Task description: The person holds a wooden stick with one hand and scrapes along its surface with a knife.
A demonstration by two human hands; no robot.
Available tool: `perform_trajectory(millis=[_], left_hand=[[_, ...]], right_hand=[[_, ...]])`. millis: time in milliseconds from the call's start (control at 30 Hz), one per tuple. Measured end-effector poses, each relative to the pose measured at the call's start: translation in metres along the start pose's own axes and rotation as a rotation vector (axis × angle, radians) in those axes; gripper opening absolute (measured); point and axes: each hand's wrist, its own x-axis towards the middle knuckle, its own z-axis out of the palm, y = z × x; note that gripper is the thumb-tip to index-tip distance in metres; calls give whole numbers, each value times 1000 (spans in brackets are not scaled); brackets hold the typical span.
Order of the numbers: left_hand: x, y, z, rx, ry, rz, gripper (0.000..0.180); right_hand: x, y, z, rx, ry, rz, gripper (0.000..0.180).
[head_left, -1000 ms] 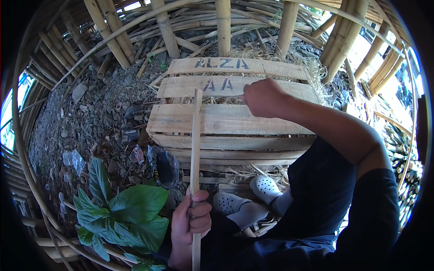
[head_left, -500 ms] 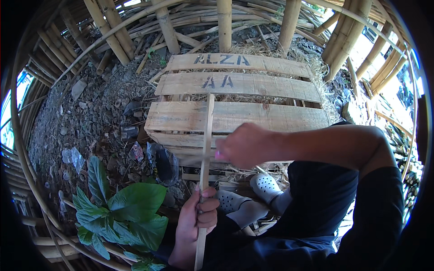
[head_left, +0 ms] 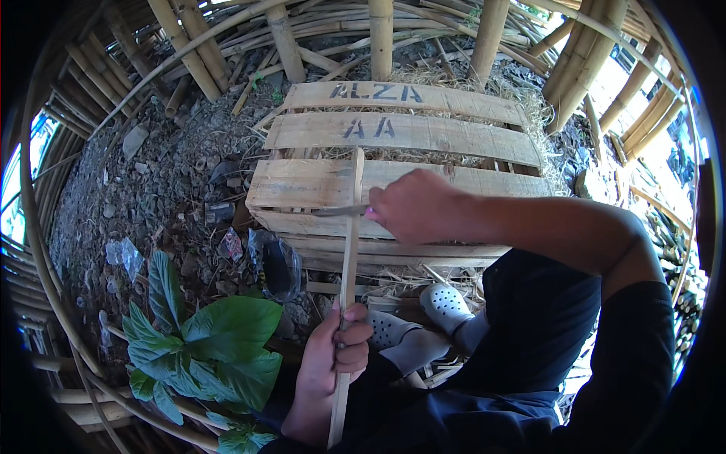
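Note:
A long, flat bamboo strip [head_left: 350, 261] slants up from my lap, its upper end overlapping the slatted wooden crate [head_left: 302, 180]. My left hand [head_left: 336, 352] is closed round its lower part. In my right hand [head_left: 416, 208] is a knife [head_left: 338, 211] with a pink handle, gripped in a fist. The blade points left and lies across the upper part of the strip, touching or very near it. Most of the handle is hidden by my fingers.
A leafy green plant [head_left: 204, 348] grows at my lower left. Clear plastic litter [head_left: 274, 265] lies on stony soil. Bamboo posts [head_left: 381, 41] stand behind the crate. My feet in grey clogs [head_left: 445, 306] are in front of it. Straw [head_left: 541, 129] surrounds its far right corner.
My right hand has moved up, away from me, along the strip with the knife. The blade, blurred before, now shows clearly. My left hand keeps its hold.

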Motion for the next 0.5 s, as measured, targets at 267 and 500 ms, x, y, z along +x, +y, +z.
perform_trajectory(millis=[267,500], left_hand=[[4,5,-2,6,-20,-16,27],[1,7,2,19,-29,3,27]], right_hand=[[-7,-12,9,73,38,-210,35],[-2,-16,0,8,-23,-164,33]])
